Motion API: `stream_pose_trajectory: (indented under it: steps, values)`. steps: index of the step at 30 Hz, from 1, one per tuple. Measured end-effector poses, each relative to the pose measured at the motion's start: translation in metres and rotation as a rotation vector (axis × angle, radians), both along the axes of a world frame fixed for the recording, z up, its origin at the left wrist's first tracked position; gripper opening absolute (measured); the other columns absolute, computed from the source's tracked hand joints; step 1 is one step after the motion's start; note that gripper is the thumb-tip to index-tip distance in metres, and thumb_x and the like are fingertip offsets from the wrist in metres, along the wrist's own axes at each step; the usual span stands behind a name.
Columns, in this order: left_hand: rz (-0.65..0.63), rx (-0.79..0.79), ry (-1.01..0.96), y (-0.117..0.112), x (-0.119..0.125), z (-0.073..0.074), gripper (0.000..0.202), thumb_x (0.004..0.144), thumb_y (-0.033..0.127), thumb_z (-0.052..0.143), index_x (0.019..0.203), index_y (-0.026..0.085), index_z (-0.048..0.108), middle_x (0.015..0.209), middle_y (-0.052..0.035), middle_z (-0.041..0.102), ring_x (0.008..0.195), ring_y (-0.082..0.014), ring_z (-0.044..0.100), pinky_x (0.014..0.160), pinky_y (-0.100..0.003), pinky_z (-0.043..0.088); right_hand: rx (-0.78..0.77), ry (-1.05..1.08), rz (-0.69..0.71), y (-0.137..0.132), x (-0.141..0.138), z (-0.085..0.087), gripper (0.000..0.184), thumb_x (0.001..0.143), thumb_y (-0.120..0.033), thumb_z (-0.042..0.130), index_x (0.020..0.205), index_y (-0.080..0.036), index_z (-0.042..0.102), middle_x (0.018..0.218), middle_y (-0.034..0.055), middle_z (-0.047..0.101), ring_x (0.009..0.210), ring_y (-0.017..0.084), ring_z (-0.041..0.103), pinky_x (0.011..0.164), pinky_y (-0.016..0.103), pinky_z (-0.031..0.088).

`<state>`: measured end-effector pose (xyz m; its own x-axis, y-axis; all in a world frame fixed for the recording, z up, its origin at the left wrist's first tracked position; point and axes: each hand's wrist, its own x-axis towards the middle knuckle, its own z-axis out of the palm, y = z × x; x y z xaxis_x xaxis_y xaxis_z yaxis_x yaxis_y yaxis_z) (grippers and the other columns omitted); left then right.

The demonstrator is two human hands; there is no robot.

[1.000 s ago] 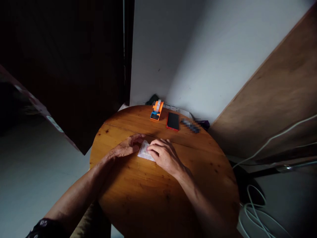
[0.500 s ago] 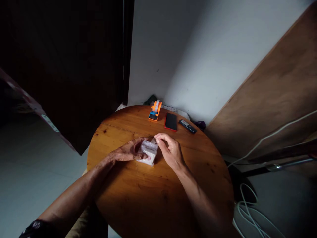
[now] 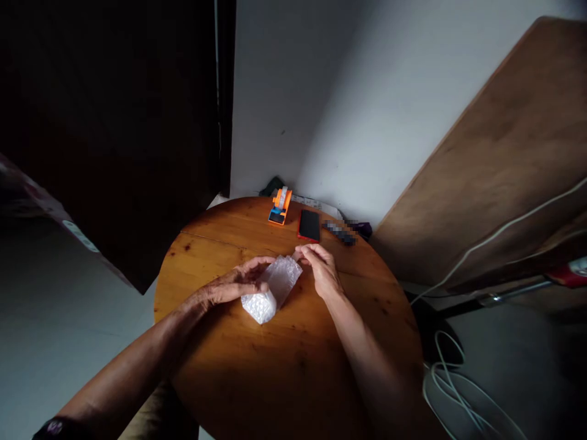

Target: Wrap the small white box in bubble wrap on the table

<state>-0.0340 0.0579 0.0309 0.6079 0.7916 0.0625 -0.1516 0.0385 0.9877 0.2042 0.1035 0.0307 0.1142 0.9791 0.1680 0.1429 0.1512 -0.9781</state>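
Observation:
A small bundle in clear bubble wrap (image 3: 283, 278) lies on the round wooden table in front of me, one flap of the wrap spread out toward the right. My left hand (image 3: 238, 284) holds the bundle from the left, thumb on top and fingers along its far side. At the flap's far right corner, my right hand (image 3: 320, 266) pinches a short strip of clear tape (image 3: 296, 256) that joins the wrap. The item inside the bundle is hidden by the wrap.
Behind the hands stand an orange tape dispenser (image 3: 280, 206), a red-edged phone (image 3: 309, 225) and a dark, blurred oblong object (image 3: 339, 232). A white wall rises past the wooden table (image 3: 275, 379). White cables (image 3: 452, 385) hang and coil at the right.
The wrap has opened from a compact block into a spread flap. My right hand has pulled the taped end away to the upper right; the bundle has turned under my left hand.

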Motion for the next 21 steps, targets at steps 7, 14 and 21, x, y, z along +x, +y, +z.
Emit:
stream_pose_trajectory:
  steps: [7,14,21]
  values:
    - [0.130,-0.166,0.047,0.007,-0.001,-0.013,0.048,0.070,0.042,0.081,0.112,0.018,0.073,0.106,-0.0092,0.074,0.091,-0.0227,0.065,0.083,-0.034,0.048,0.020,-0.044,-0.036,0.000,0.001,0.003,0.043,0.070,-0.060,0.067,0.084,-0.020,0.064,0.086,0.0053,0.072,0.073,0.018,0.065,0.066,0.030,0.049]
    - [0.186,-0.338,-0.138,0.013,0.001,-0.016,0.047,0.063,0.027,0.082,0.107,0.014,0.074,0.101,-0.0103,0.074,0.087,-0.0225,0.067,0.081,-0.035,0.049,-0.081,-0.143,0.274,-0.026,-0.019,0.023,0.038,0.077,-0.057,0.065,0.072,-0.021,0.055,0.054,-0.0039,0.055,0.046,0.011,0.051,0.045,0.024,0.042]
    - [0.119,-0.345,-0.236,0.011,0.002,-0.017,0.052,0.060,0.021,0.078,0.112,0.016,0.073,0.099,-0.0093,0.076,0.091,-0.0236,0.067,0.085,-0.034,0.048,0.031,-0.525,0.285,-0.041,-0.041,0.010,0.035,0.079,-0.051,0.065,0.067,-0.022,0.050,0.057,-0.0031,0.052,0.054,0.012,0.050,0.050,0.026,0.038]
